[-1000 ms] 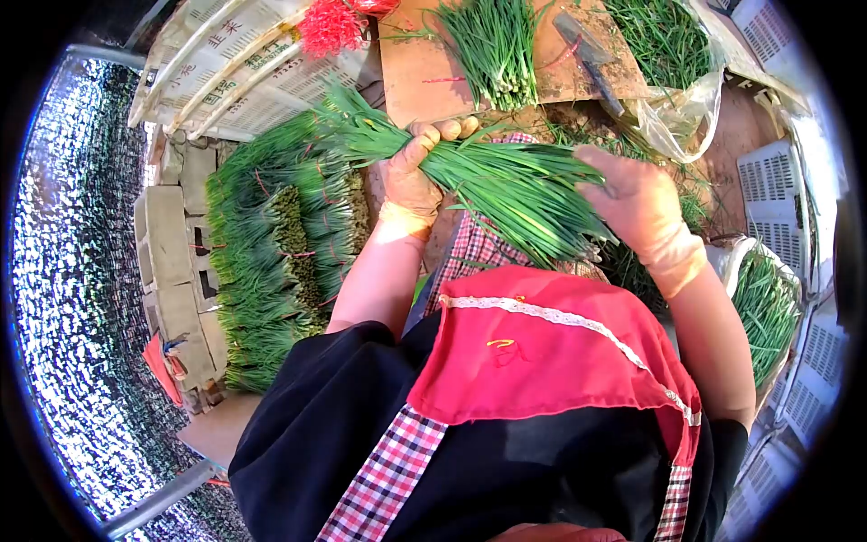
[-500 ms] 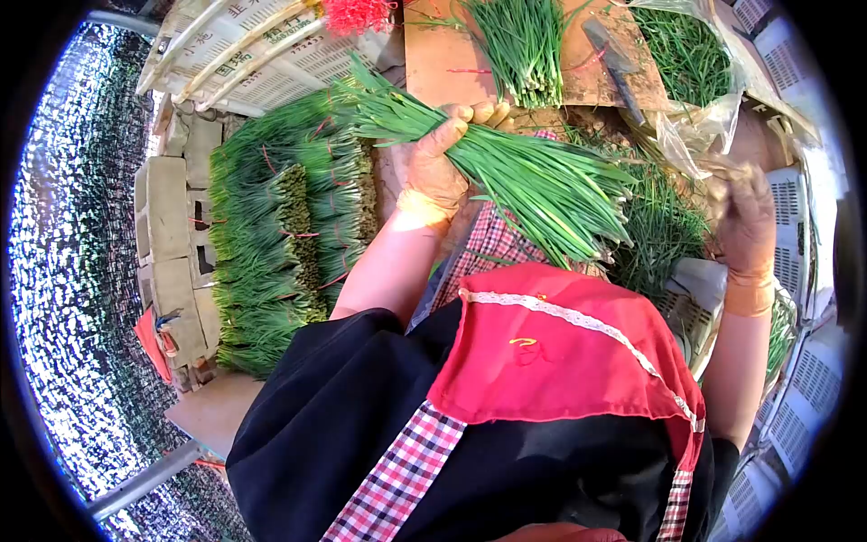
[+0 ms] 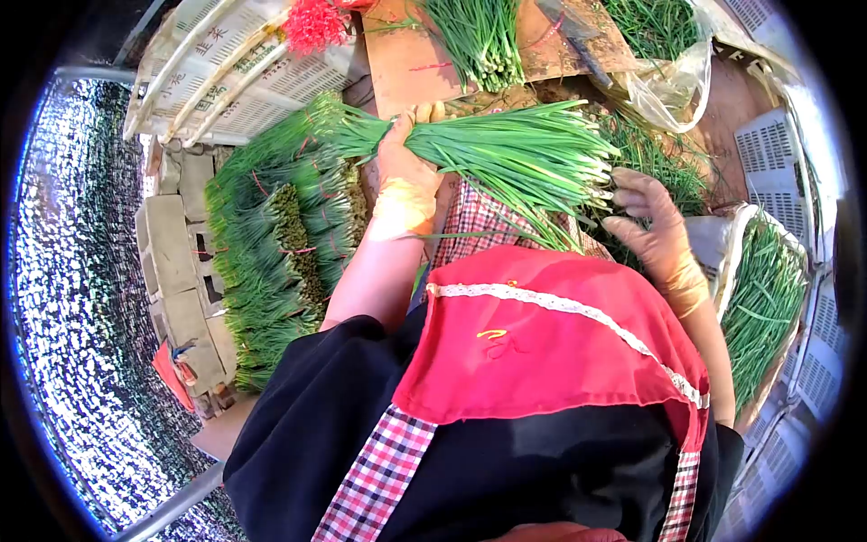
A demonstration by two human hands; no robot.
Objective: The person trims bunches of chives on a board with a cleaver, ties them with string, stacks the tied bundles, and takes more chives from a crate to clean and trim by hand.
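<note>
My left hand (image 3: 404, 167), in a thin pale orange glove, is closed around a bunch of garlic chives (image 3: 515, 143) and holds it sideways above my lap. The leaf tips point left and the pale cut ends fan out to the right. My right hand (image 3: 652, 226), gloved alike, is beside those cut ends with fingers apart and nothing visible in it. A few chives droop from the bunch toward my red apron (image 3: 551, 334). Beyond the bunch, another bundle of chives (image 3: 479, 41) lies on a brown board (image 3: 393, 72).
Stacked, tied chive bundles (image 3: 262, 244) fill the left, beside concrete blocks (image 3: 176, 244). A knife (image 3: 587, 63) lies at the board's right side. Loose chives (image 3: 664, 172) lie beyond my right hand; a crate of chives (image 3: 768, 307) stands right. Red string (image 3: 316, 25) hangs on a white crate (image 3: 203, 77).
My right hand has come left and inward, from the far right to near the cut ends. The bunch in my left hand has turned to lie more level. The whole view has shifted slightly.
</note>
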